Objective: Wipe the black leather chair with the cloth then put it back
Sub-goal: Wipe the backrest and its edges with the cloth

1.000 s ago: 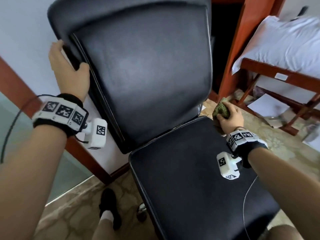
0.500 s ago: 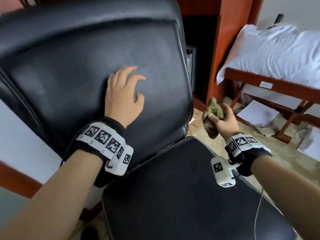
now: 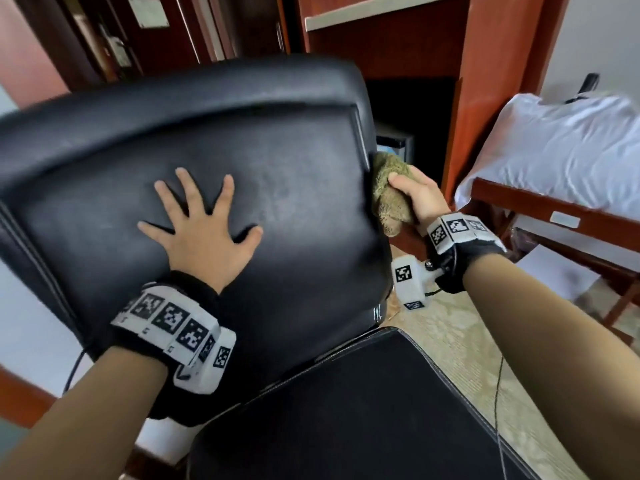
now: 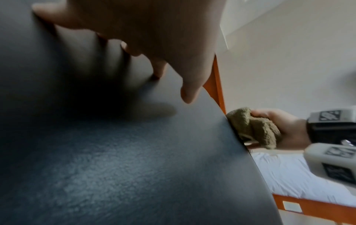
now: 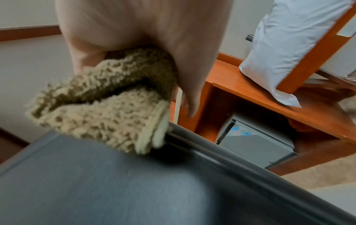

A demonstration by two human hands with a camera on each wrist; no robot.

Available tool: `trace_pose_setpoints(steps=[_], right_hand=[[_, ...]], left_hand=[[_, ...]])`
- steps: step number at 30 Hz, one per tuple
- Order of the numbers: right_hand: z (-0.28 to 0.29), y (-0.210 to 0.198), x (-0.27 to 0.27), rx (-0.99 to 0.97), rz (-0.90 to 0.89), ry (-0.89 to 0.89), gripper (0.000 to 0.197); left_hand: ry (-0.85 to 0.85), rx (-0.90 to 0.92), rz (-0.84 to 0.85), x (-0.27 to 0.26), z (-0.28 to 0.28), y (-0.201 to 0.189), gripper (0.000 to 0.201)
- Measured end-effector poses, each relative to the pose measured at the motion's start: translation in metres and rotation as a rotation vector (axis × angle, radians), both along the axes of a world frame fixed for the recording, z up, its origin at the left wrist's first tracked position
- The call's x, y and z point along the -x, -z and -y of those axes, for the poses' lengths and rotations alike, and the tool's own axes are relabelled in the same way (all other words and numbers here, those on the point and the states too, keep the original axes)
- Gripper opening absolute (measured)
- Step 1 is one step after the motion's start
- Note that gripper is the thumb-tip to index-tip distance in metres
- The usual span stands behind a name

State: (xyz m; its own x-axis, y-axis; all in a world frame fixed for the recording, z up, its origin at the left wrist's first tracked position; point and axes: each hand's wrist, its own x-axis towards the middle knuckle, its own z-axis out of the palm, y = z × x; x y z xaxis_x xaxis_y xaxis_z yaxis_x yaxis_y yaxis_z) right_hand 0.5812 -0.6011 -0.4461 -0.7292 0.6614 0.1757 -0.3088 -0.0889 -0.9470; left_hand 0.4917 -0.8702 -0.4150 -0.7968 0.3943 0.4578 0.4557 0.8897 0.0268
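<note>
The black leather chair (image 3: 294, 174) fills the head view, its backrest facing me and its seat (image 3: 346, 410) below. My left hand (image 3: 204, 230) lies flat on the backrest with the fingers spread wide. My right hand (image 3: 420, 197) grips a bunched olive-green terry cloth (image 3: 389, 192) at the backrest's right edge. In the right wrist view the cloth (image 5: 108, 106) touches the chair's piped edge (image 5: 192, 146). The left wrist view shows the backrest (image 4: 134, 152), my spread left hand (image 4: 154, 38) and the cloth (image 4: 252, 127) at the rim.
A red-brown wooden desk (image 3: 485, 81) stands behind the chair, with a small grey fridge (image 5: 256, 137) in its recess. To the right is a wooden rack (image 3: 554, 209) bearing a white pillow (image 3: 554, 150). Beige patterned floor (image 3: 450, 334) lies beside the seat.
My left hand left the backrest's left edge and now presses flat, fingers spread, on its front. My right hand rose with the cloth from the seat's far corner to the backrest's right edge.
</note>
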Motion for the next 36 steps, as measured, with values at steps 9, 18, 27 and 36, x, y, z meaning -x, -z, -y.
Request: trace_pose_setpoints(steps=[9, 18, 27, 36], right_hand=[[-0.028, -0.014, 0.049, -0.304, 0.076, 0.030, 0.060], [-0.039, -0.006, 0.062, -0.322, 0.094, -0.090, 0.082], [-0.046, -0.002, 0.002, -0.258, -0.032, 0.185, 0.072], [-0.056, 0.003, -0.103, -0.235, 0.063, 0.494, 0.101]], left_hand=[[-0.021, 0.096, -0.032, 0.007, -0.003, 0.002, 0.086], [-0.060, 0.109, -0.047, 0.018, -0.009, 0.013, 0.095], [0.097, 0.162, 0.044, 0.009, -0.045, 0.000, 0.092], [0.269, 0.189, 0.130, -0.035, -0.106, -0.014, 0.081]])
